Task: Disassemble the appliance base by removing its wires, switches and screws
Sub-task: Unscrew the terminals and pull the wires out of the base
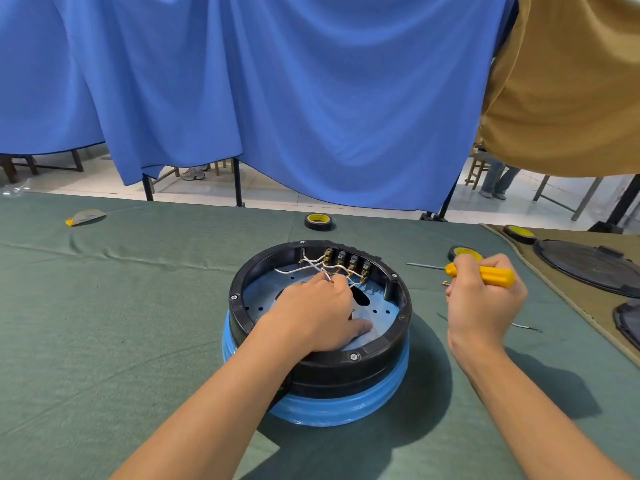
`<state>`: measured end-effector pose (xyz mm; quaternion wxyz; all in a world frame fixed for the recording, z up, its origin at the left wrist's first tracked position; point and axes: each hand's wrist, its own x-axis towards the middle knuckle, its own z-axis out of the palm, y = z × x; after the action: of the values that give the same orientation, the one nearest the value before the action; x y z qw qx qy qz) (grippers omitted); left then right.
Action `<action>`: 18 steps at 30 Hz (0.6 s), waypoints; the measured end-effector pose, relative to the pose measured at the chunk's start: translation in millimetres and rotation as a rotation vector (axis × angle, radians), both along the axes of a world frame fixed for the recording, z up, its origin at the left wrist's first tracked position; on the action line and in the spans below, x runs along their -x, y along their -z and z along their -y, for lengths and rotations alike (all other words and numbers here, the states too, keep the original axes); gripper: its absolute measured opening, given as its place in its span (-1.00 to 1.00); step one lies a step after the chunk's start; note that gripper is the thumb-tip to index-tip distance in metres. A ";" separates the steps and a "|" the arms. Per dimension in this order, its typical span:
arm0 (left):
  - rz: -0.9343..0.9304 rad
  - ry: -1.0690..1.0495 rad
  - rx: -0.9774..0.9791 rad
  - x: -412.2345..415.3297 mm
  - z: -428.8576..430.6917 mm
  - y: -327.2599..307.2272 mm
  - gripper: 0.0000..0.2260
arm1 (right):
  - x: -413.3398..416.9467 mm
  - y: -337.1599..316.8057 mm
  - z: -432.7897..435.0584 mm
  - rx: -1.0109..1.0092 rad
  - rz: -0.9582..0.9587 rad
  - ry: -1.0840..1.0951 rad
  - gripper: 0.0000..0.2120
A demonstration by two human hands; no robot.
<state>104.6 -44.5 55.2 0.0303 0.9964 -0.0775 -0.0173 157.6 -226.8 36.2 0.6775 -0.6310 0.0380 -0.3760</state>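
Left hand [317, 315] pinched wires [294, 270] inside the base [391, 341]; right hand [485, 299] gripped a screwdriver [497, 276]. Switches [346, 259] and screws [353, 357] were not yet removed, so most work was probably left.

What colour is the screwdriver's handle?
Yellow. The head view shows the yellow plastic screwdriver handle gripped by the right hand.

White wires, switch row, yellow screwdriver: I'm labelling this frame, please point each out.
white wires [325, 269], head view, where they cross below the switches.
switch row [341, 257], head view, second switch body.
yellow screwdriver [498, 276], head view, handle end.
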 end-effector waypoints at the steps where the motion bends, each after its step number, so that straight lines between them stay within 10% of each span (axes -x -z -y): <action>1: 0.000 0.001 -0.016 -0.2 0.2 -0.2 -0.37 | 1.1 -0.5 4.3 -0.007 0.008 0.012 -0.72; 12: 0.236 0.032 -0.095 11.9 -1.4 -34.1 -0.57 | 3.3 -26.4 22.9 -0.017 0.063 -0.021 -0.76; 18: 0.424 0.163 0.251 19.8 12.5 -47.0 -0.76 | 4.9 -54.2 33.6 0.037 0.057 -0.138 -0.73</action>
<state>84.8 -57.1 102.2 0.1351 0.9567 -0.1637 0.1993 152.8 -260.4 90.4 0.6908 -0.6336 -0.0316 -0.3469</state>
